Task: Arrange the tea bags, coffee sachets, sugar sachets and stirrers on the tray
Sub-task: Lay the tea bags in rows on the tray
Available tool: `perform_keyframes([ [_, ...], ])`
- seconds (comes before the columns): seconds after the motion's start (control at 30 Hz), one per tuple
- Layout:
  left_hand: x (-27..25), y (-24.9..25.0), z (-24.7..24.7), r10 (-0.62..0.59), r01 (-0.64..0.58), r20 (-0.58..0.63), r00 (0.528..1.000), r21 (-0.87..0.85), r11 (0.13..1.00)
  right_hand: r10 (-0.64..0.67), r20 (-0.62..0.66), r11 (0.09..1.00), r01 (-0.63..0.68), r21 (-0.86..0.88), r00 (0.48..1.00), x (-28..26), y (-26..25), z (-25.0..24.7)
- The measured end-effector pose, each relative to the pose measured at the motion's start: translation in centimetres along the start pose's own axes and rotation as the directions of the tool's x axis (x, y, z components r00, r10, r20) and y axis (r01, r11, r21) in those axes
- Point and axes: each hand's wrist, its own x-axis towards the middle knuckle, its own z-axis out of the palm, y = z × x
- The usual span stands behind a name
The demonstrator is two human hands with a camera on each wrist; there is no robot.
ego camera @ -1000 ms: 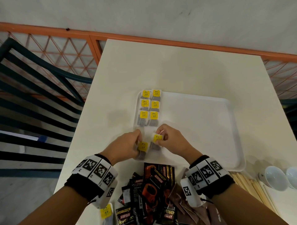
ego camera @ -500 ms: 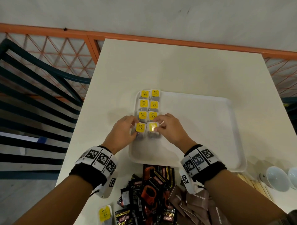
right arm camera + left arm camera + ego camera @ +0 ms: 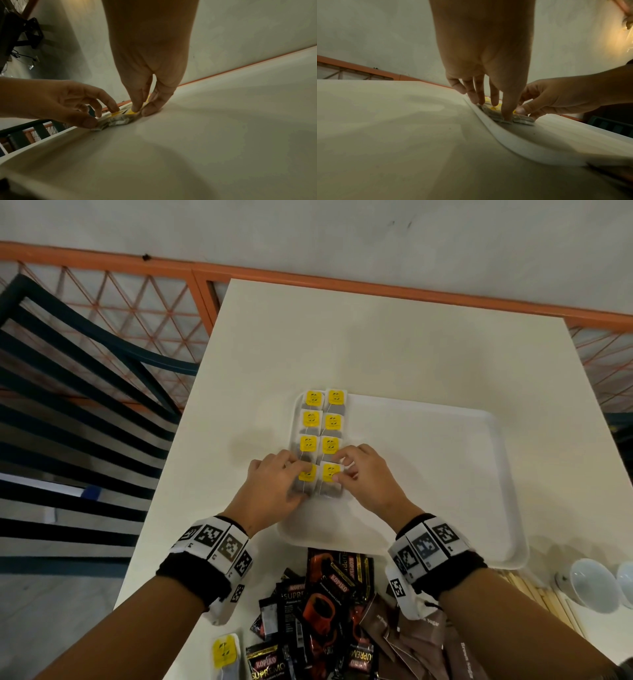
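Observation:
A white tray [image 3: 428, 474] lies on the white table. Several yellow-tagged tea bags [image 3: 322, 422] lie in two columns along its left edge. At the near end of the columns my left hand [image 3: 298, 481] pinches a tea bag [image 3: 306, 474] between thumb and fingers, down on the tray floor. Beside it my right hand [image 3: 342, 469] pinches another tea bag [image 3: 330, 479] at its tag, also resting on the tray. The left wrist view shows my left hand [image 3: 494, 108] with its fingers on the bags [image 3: 520, 120] just inside the tray rim [image 3: 505, 136].
Near me lie a pile of black coffee sachets [image 3: 325, 611], brown sugar sachets [image 3: 411, 638] and one loose tea bag [image 3: 224, 652]. Wooden stirrers [image 3: 534, 594] and white cups [image 3: 596, 583] sit at the right. A dark chair [image 3: 68, 371] stands left of the table.
Both hands carried their tea bags forward from the tray's near edge and set them down as a new pair at the near end of the two columns.

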Motion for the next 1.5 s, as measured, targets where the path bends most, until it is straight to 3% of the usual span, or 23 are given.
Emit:
perform_keyframes([
  [0.27,-0.5,0.3,0.1,-0.005,0.005,-0.088,0.996,0.008,1.0,-0.028,-0.03,0.999,0.027,-0.028,0.999,-0.2,0.3,0.1],
  [0.37,-2.0,-0.2,-1.7,-0.076,0.066,-0.098,0.992,-0.096,0.993,-0.081,-0.063,0.995,0.076,-0.071,0.995,-1.0,-0.1,-0.1],
  [0.47,-5.0,-1.2,-3.7,-0.153,0.141,-0.027,0.988,-0.252,0.957,-0.15,-0.063,0.985,0.143,-0.1,0.987,-2.2,-1.7,0.2],
  [0.53,-8.1,-1.8,-4.7,-0.197,0.223,0.118,0.973,-0.284,0.932,-0.193,0.001,0.976,0.192,-0.102,0.981,-3.3,-3.4,1.1],
  [0.63,-13.2,-2.9,-4.7,-0.197,0.286,0.37,0.908,-0.203,0.937,-0.239,0.169,0.961,0.258,-0.097,0.956,-5.5,-6.0,3.6],
  [0.73,-17.8,-3.5,-3.3,-0.219,0.307,0.482,0.848,-0.11,0.945,-0.28,0.373,0.932,0.343,-0.115,0.885,-8.3,-8.2,6.5],
  [0.9,-21.8,-2.6,0.2,-0.255,0.322,0.374,0.891,-0.128,0.938,-0.268,0.604,0.819,0.508,-0.267,0.75,-12.0,-9.8,10.4],
  [1.0,-22.2,-1.9,2.0,-0.247,0.296,0.263,0.933,-0.165,0.941,-0.193,0.666,0.732,0.557,-0.392,0.721,-13.1,-9.0,11.0],
  [1.1,-22.2,-1.8,2.4,-0.216,0.272,0.234,0.948,-0.243,0.931,-0.132,0.713,0.653,0.601,-0.461,0.689,-14.0,-8.2,10.4],
  [1.17,-22.0,-2.0,2.2,-0.181,0.246,0.222,0.958,-0.315,0.917,-0.148,0.698,0.645,0.604,-0.468,0.7,-14.6,-7.9,10.1],
  [1.3,-21.1,-2.2,1.5,-0.189,0.265,0.211,0.959,-0.437,0.86,-0.134,0.572,0.814,0.419,-0.402,0.809,-15.1,-7.9,9.7],
  [1.5,-19.6,-1.4,1.0,-0.161,0.27,0.26,0.952,-0.469,0.841,-0.109,0.479,0.779,0.374,-0.503,0.871,-15.3,-7.9,10.9],
])
